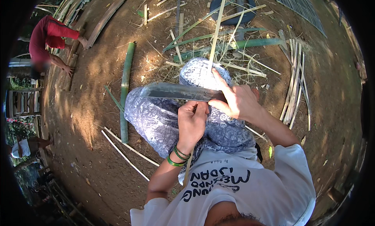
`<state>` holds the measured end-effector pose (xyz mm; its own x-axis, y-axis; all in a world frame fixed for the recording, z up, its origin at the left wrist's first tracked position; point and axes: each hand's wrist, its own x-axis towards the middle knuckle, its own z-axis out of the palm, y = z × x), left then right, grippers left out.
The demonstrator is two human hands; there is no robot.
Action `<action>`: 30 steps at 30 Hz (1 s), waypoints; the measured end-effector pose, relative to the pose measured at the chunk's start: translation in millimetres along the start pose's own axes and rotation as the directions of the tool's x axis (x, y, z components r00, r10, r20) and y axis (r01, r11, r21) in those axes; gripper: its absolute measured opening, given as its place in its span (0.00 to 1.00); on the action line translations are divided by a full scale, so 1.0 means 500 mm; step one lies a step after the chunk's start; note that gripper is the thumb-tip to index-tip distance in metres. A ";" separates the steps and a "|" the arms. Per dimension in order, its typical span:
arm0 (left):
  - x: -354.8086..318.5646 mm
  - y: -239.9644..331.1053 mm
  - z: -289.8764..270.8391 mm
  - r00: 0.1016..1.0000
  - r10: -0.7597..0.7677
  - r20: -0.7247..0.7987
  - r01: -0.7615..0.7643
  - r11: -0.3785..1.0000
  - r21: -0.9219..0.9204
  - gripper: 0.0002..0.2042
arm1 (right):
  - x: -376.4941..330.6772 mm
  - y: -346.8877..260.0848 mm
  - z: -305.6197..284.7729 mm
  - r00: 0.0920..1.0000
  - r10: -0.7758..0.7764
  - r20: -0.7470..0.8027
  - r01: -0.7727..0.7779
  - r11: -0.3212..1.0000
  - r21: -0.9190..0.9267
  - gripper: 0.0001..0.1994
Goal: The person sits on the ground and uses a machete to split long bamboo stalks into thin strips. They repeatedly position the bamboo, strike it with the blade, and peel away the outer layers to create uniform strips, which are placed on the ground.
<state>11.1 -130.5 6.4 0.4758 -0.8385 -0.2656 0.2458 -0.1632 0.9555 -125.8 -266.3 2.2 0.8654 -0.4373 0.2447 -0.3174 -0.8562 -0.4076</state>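
My right hand [243, 103] is wrapped round the handle end of a machete [172, 91], its index finger stretched toward a thin bamboo strip [216, 30]. The broad dark blade lies crosswise above my knees and points left. Just below the blade, my left hand [190, 124] is closed in a pinch on the strip. From there the pale strip passes under the machete, over my right knee and away from me. Its near end hangs down behind my left wrist. The exact contact between blade and strip is hidden by my fingers.
A green bamboo pole [125, 85] lies on the dirt to the left. Split green bamboo [250, 43], shavings and a dark round object [246, 18] are ahead. Pale strips [293, 81] are bunched at right. Another person in red [47, 36] bends over at far left.
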 end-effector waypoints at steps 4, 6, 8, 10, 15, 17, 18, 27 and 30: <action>-0.010 -0.010 -0.004 0.999 0.011 -0.046 -0.006 0.995 0.096 0.15 | 0.000 0.003 0.008 1.000 0.018 0.010 -0.018 1.000 0.017 0.49; -0.016 -0.009 -0.007 0.999 0.013 -0.053 -0.006 0.992 0.129 0.15 | -0.004 -0.001 0.009 0.999 0.038 0.034 -0.039 0.999 0.018 0.50; -0.024 -0.002 -0.009 0.999 -0.015 -0.044 0.020 0.993 0.115 0.15 | -0.007 -0.002 0.012 0.997 0.058 0.047 -0.059 0.998 0.027 0.51; -0.029 -0.001 -0.010 0.999 -0.010 -0.039 0.015 0.991 0.133 0.16 | -0.011 -0.003 0.018 0.996 0.077 0.050 -0.079 0.996 0.045 0.52; -0.048 -0.011 -0.018 1.000 0.015 -0.021 -0.012 0.990 0.137 0.12 | -0.016 -0.011 0.016 0.992 0.102 0.068 -0.105 0.993 0.052 0.52; -0.059 -0.006 -0.016 0.999 0.051 -0.017 -0.049 0.994 0.098 0.12 | -0.019 -0.008 0.017 0.994 0.093 0.050 -0.095 0.994 0.049 0.52; -0.064 -0.004 -0.018 0.999 0.047 -0.017 -0.045 0.992 0.115 0.12 | -0.020 -0.007 0.016 0.996 0.084 0.040 -0.086 0.996 0.037 0.52; -0.140 -0.017 -0.050 0.999 -0.052 -0.013 0.052 0.996 0.069 0.13 | -0.004 0.039 0.020 0.954 0.298 0.003 -0.298 0.953 0.052 0.41; -0.166 -0.023 -0.060 0.988 -0.155 0.014 0.154 0.985 0.082 0.12 | -0.010 0.065 0.023 0.942 0.324 -0.089 -0.312 0.942 0.127 0.35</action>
<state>-6.0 -43.3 13.4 0.4205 -0.8100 -0.4089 0.2457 -0.3322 0.9107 -136.1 -288.7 -22.3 0.6775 -0.7140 0.1767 -0.5197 -0.6346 -0.5720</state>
